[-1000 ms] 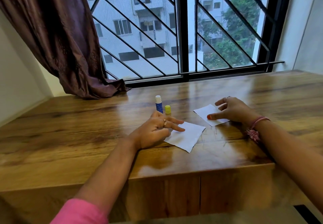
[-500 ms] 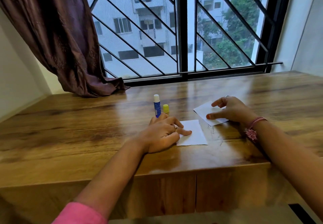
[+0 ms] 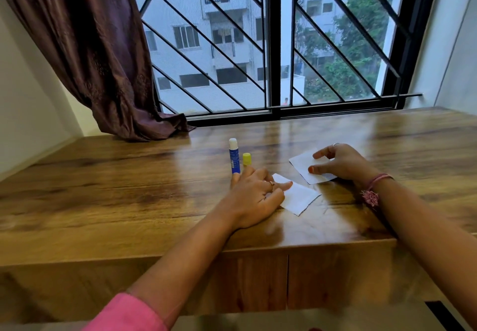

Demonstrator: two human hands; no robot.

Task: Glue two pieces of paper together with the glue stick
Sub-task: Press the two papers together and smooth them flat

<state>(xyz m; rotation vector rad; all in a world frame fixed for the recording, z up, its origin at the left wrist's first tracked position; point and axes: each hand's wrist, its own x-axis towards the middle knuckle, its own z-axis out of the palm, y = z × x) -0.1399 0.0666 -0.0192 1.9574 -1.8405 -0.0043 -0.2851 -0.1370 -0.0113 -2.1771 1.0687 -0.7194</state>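
- Head view: I'm seeing the left hand (image 3: pixel 254 199) pressing relaxed fingers on the near paper (image 3: pixel 299 197), the right hand (image 3: pixel 340 162) pressing the far paper (image 3: pixel 303 166).
- Glue stick (image 3: pixel 233 156) and yellow cap (image 3: pixel 246 159) are standing just beyond the left hand's knuckles.

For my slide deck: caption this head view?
Hands rest on two paper pieces beside an uncapped glue stick.

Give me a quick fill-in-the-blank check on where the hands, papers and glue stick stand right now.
1. The blue glue stick stands upright with its yellow ____ off, beside it.
2. The left hand rests on the ____ of the two papers.
3. The right hand rests on the far paper, which lies ____ from the near paper.
4. Both papers lie on the ____ table.

Missing: cap; nearer; apart; wooden
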